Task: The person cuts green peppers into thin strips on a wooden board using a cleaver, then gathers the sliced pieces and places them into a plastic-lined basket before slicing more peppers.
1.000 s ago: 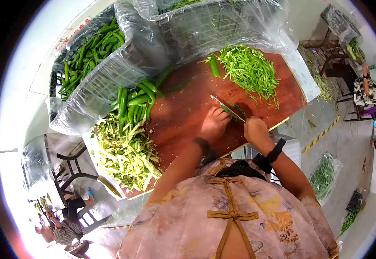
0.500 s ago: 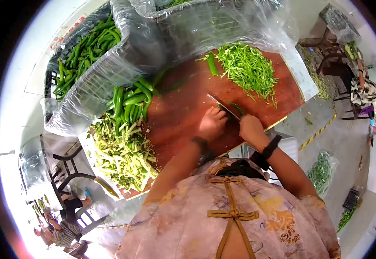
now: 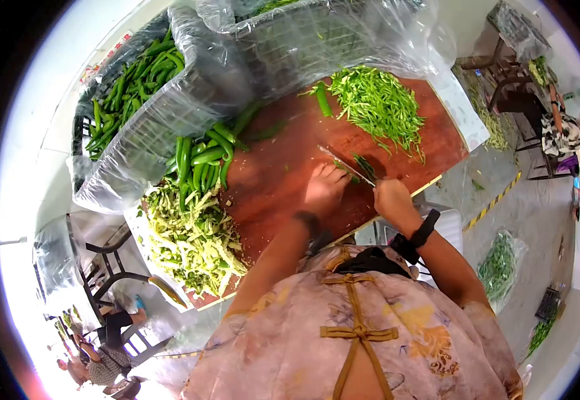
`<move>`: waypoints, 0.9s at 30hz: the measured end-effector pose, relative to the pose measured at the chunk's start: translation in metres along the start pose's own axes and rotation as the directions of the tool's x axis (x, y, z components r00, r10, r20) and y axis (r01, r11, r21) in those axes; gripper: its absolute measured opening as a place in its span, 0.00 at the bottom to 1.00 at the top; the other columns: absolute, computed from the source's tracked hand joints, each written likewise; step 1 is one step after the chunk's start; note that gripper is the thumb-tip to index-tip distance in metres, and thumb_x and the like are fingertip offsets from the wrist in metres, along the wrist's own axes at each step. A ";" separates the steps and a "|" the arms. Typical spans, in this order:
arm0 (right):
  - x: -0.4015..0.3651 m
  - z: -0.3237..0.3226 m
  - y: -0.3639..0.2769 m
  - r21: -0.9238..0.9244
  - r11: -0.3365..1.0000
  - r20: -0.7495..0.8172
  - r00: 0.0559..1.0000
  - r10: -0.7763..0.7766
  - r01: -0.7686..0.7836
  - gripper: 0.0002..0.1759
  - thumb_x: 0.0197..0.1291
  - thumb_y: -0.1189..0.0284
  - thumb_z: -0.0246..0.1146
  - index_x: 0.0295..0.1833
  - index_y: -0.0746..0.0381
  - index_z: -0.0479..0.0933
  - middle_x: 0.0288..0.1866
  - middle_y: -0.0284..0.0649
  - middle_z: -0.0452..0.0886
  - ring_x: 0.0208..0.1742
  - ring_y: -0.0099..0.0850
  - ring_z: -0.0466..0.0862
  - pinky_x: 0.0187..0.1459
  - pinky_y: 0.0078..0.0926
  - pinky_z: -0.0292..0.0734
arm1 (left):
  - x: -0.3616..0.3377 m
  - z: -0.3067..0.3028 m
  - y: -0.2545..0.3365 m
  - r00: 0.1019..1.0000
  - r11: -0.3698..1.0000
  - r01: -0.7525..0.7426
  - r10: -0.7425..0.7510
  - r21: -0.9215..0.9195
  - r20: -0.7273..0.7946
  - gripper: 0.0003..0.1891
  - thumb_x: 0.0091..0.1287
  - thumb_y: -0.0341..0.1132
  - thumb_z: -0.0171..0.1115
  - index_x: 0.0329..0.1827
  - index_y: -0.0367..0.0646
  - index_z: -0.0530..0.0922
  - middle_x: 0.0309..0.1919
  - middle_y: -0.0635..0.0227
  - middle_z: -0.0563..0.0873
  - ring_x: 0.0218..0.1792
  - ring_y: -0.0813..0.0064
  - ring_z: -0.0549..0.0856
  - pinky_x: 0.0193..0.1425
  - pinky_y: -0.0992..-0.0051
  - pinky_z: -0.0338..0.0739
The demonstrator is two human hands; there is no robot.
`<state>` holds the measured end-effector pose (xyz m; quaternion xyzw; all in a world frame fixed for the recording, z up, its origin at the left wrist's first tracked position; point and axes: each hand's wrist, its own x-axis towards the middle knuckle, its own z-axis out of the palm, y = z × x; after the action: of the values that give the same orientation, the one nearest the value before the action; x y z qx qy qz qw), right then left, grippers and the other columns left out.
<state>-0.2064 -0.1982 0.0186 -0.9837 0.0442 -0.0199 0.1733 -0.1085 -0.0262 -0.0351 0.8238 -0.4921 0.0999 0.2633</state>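
Note:
My right hand grips the handle of a knife whose blade slants over the red-brown cutting board. My left hand lies flat on the board, fingers pressing a green pepper right beside the blade. A heap of sliced green pepper strips sits at the board's far right. Whole green peppers lie in a bunch at the board's left, and pale pepper cores and trimmings are piled nearer to me on the left.
Two plastic-lined crates stand behind the board: one with whole peppers, one nearly hidden by its liner. A bag of greens lies on the floor at right. Other people sit at far right and lower left.
The knife and both hands stay at the same spot on the board with only small chopping shifts. The view has drifted slightly.

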 end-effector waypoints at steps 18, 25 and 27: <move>0.062 0.033 -0.019 -0.046 0.996 -0.049 0.996 -0.078 0.075 0.07 0.49 0.75 0.59 0.23 0.66 0.77 0.27 0.55 0.78 0.29 0.52 0.79 0.33 0.46 0.75 | -0.001 0.002 -0.008 1.000 0.998 -0.010 0.011 -0.055 0.008 0.14 0.52 0.30 0.56 0.42 0.43 0.82 0.40 0.69 0.80 0.48 0.67 0.77 0.59 0.64 0.67; 0.013 0.004 -0.009 -0.011 1.000 0.003 1.000 -0.008 0.008 0.10 0.53 0.72 0.59 0.23 0.67 0.77 0.27 0.54 0.77 0.29 0.53 0.79 0.33 0.47 0.75 | -0.007 -0.002 0.000 0.996 0.999 0.036 -0.037 0.013 0.077 0.14 0.53 0.30 0.56 0.43 0.43 0.81 0.43 0.68 0.81 0.49 0.66 0.77 0.58 0.63 0.67; -0.002 0.001 -0.008 -0.013 1.000 0.020 1.000 0.004 -0.004 0.10 0.53 0.72 0.58 0.24 0.67 0.77 0.27 0.54 0.78 0.29 0.53 0.79 0.33 0.47 0.75 | -0.006 -0.002 -0.001 0.997 0.999 0.024 -0.026 0.027 0.077 0.14 0.53 0.30 0.56 0.43 0.43 0.81 0.43 0.68 0.81 0.49 0.67 0.77 0.58 0.62 0.67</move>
<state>-0.2076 -0.1905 0.0197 -0.9849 0.0446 -0.0093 0.1672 -0.1109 -0.0204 -0.0363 0.8365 -0.4901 0.0709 0.2346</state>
